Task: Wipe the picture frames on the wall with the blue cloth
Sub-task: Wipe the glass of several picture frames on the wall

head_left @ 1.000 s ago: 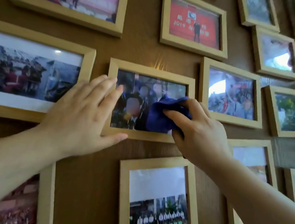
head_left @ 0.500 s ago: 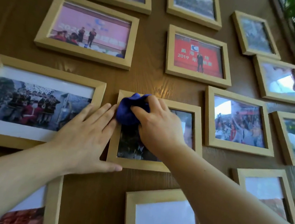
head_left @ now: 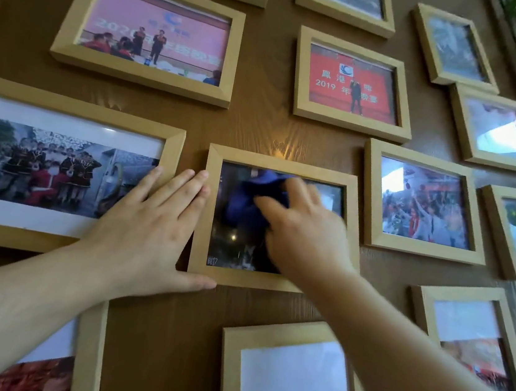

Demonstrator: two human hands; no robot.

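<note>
Right hand point(head_left: 302, 233) pressed the soft, bunched blue cloth point(head_left: 251, 199) against the centre frame's point(head_left: 208, 208) probably fragile glazing, while left hand point(head_left: 148, 230), flat and open, steadied its left edge.

Brown wood-grain wall point(head_left: 259, 124), hung with pale wooden picture frames. Centre frame point(head_left: 206, 208) dark-pictured; wide frame point(head_left: 76, 101) at nine o'clock, pink-pictured frame point(head_left: 141, 78) at eleven, red-pictured frame point(head_left: 350, 123) at one, crowd-pictured frame point(head_left: 419, 247) at three.
</note>
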